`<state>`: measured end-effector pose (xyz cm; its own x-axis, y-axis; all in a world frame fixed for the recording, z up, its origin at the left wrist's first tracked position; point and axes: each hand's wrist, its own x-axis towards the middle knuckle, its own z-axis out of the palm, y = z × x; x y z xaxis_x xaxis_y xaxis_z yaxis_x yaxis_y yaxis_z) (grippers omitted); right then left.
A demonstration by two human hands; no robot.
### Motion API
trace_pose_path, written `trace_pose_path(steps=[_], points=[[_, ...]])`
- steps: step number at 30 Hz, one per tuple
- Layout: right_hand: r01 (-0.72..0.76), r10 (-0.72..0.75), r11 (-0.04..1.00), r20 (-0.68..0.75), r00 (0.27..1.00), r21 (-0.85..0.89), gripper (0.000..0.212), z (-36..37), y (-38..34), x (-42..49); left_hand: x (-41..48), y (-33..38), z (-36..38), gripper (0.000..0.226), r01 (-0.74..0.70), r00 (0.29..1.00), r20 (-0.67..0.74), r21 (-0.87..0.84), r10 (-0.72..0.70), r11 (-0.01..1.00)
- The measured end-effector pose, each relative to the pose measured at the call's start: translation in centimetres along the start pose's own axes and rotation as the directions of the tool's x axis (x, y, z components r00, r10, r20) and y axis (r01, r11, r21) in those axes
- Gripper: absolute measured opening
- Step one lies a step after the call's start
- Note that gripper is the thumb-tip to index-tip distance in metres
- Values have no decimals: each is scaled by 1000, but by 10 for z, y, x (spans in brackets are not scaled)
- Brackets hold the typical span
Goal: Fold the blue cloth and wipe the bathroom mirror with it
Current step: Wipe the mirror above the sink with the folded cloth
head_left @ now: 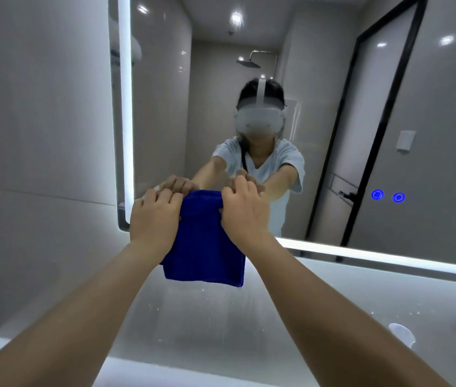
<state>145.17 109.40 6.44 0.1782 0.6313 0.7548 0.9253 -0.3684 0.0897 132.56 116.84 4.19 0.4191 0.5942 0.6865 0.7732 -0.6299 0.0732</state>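
Both hands pinched the cloth's top edge, just before the mirror.

My left hand [154,216] and right hand [242,210] had fingers curled tight over the upper corners of the cloth [204,247], which hung folded between them above the counter [319,297]. Behind it, the mirror [333,135] with its lit edge showed my outstretched arms.

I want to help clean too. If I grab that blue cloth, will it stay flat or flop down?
Probably flop: the blue cloth hangs limp below the left hand and right hand pinching its top edge. It likely feels light, since fingertips alone hold it. Its towel-like surface looks easy to grip.
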Motion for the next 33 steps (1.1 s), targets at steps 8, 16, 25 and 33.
trace_pose_path(steps=[8, 16, 25, 33], points=[[-34, 89, 989, 386, 918, -146, 18, -15, -7, -71, -37, -5, -9, 25, -379, 899, 304, 181, 315, 907], [-85, 137, 990, 643, 754, -111, 19, -58, -40, -162, -130, -32, -17, 20, -414, 734, 531, -145, 423, 899], [-224, 241, 968, 684, 688, -115, 19, -105, -86, -244, -209, -48, -58, 22, -506, 653, 551, -192, 519, 841], [-295, 293, 949, 664, 688, -113, 19, -144, -103, -288, -257, -54, -97, 24, -513, 620, 531, -284, 578, 810]])
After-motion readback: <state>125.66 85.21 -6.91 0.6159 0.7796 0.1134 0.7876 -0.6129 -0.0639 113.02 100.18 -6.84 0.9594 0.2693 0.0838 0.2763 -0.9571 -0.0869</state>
